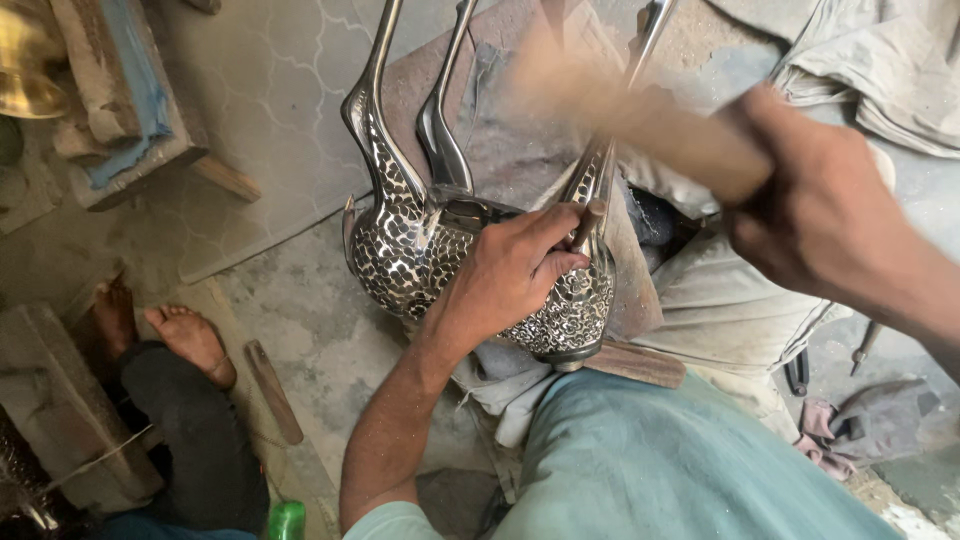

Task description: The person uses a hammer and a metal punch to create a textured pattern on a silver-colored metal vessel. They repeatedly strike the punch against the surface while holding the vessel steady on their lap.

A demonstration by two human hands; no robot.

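Several silver, long-necked metal bird figures [395,235] with a dark mosaic pattern lie together on a cloth-covered block in the middle of the view. My left hand [510,270] rests on the nearest bird's body [570,315] and pinches a small chisel [590,220] against it. My right hand [815,205] is raised at the upper right, gripping a wooden mallet handle [640,115] that is blurred with motion above the chisel. My knee in teal trousers [660,460] fills the bottom.
Another person's bare feet [190,340] and dark trouser leg sit at the left on the concrete floor. A wooden stick [273,390] lies beside them. A brass vessel [25,60], wooden blocks, a green bottle cap [287,520], grey cloths and small tools [865,345] surround the spot.
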